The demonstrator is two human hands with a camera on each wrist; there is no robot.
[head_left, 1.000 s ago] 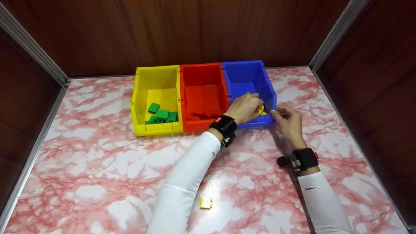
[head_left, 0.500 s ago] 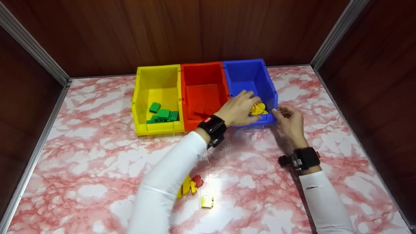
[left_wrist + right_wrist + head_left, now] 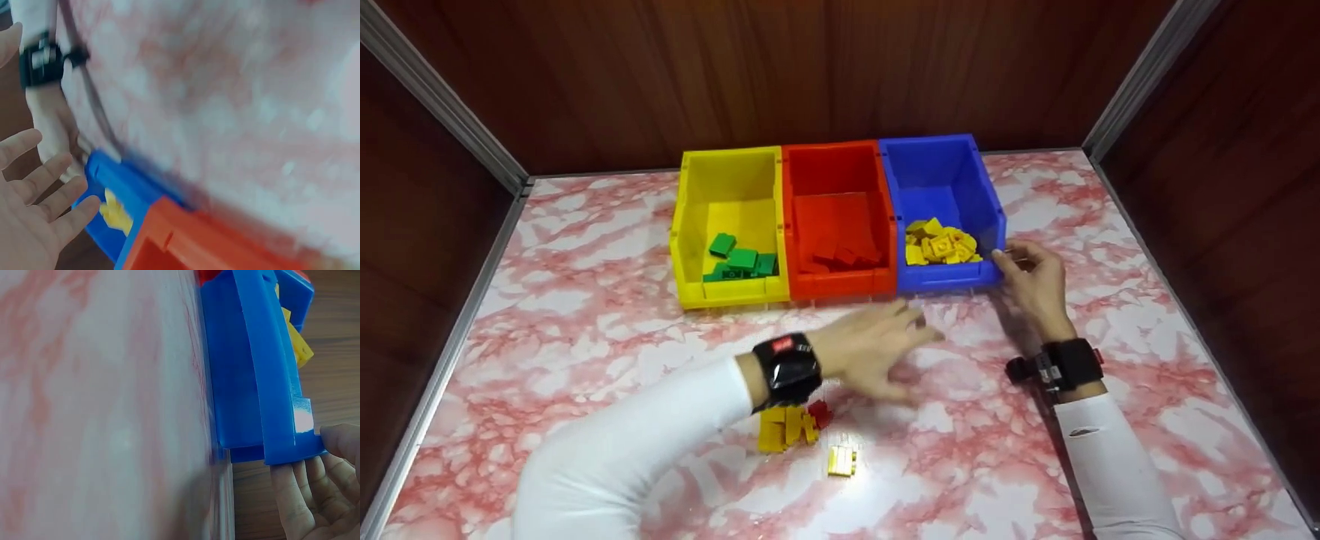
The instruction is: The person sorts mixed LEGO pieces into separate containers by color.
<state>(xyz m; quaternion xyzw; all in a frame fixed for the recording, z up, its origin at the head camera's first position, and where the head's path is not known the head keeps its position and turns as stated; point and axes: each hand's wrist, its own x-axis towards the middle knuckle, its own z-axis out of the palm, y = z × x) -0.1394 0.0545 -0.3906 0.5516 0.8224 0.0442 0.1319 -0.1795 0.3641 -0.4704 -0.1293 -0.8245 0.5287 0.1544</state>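
Spread and holding nothing, my left hand [image 3: 877, 349] is over the table in front of the bins, its fingers apart in the left wrist view. My right hand [image 3: 1035, 289] grips the front right corner of the blue bin [image 3: 949, 279]; in the right wrist view the thumb [image 3: 341, 439] is at the rim and the fingers are against the outside. Several yellow bricks [image 3: 945, 246] lie in the blue bin. Behind my left wrist is a small pile of yellow bricks [image 3: 784, 429] with a red brick [image 3: 820, 413] beside it. One more yellow brick [image 3: 841, 461] lies apart in glare.
A red bin [image 3: 840, 285] with several red bricks [image 3: 844, 255] stands in the middle of the row. To its left, a yellow bin [image 3: 735, 295] contains several green bricks [image 3: 742, 259]. Dark wooden panels [image 3: 810, 67] enclose the marbled table [image 3: 585, 390].
My left hand has come out of the blue bin and moved toward me and left, with fingers spread. The yellow bricks in the bin are uncovered. My right hand stays at the bin corner.
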